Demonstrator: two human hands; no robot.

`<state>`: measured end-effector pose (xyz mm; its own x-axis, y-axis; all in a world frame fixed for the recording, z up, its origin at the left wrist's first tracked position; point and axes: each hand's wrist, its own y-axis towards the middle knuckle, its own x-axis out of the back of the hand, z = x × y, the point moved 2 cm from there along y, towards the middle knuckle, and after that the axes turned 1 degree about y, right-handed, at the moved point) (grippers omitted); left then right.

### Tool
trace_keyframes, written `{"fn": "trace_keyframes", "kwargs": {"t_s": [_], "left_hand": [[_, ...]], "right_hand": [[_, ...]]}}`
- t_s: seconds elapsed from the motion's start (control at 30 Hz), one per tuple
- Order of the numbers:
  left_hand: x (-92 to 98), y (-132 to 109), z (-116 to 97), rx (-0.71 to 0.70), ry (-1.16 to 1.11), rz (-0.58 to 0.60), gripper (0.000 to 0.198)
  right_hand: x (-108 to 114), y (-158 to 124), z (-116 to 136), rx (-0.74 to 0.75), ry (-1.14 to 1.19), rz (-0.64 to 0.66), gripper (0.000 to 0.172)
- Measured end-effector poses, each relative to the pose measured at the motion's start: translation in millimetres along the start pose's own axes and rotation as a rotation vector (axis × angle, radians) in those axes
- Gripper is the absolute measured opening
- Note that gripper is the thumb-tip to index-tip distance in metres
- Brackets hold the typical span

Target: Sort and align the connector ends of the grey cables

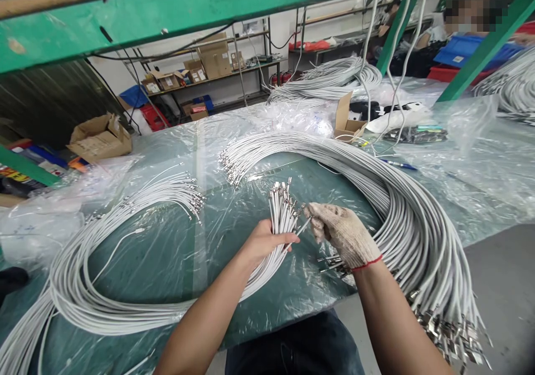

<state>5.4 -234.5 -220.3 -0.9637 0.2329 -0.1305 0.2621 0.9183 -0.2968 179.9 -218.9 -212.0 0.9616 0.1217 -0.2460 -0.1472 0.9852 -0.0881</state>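
Both hands grip cable bundle — left hand, gloved right hand; cable heaps flank.

cable bundles on table, box perhaps behind

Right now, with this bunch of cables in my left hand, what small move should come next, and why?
Probably slide the single cable end pinched by the gloved right hand alongside the bunch gripped in the left hand: its metal tip already points at the bunch's upright connector ends.
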Motion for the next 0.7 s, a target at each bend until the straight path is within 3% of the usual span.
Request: {"fn": "trace_keyframes", "kwargs": {"t_s": [0.37, 0.53, 0.7], "left_hand": [[0.0, -1, 1, -0.017, 0.017, -0.178, 0.022], [-2.0, -1, 0, -0.015, -0.024, -0.148, 0.024], [-3.2, -4, -1, -0.021, -0.075, -0.087, 0.026]], "right_hand": [[26, 15, -26, 0.060, -0.553, -0.227, 0.043], [15, 12, -21, 0.067, -0.294, -0.238, 0.048], [-6, 4, -22, -0.048, -0.045, -0.021, 0.047]]}}
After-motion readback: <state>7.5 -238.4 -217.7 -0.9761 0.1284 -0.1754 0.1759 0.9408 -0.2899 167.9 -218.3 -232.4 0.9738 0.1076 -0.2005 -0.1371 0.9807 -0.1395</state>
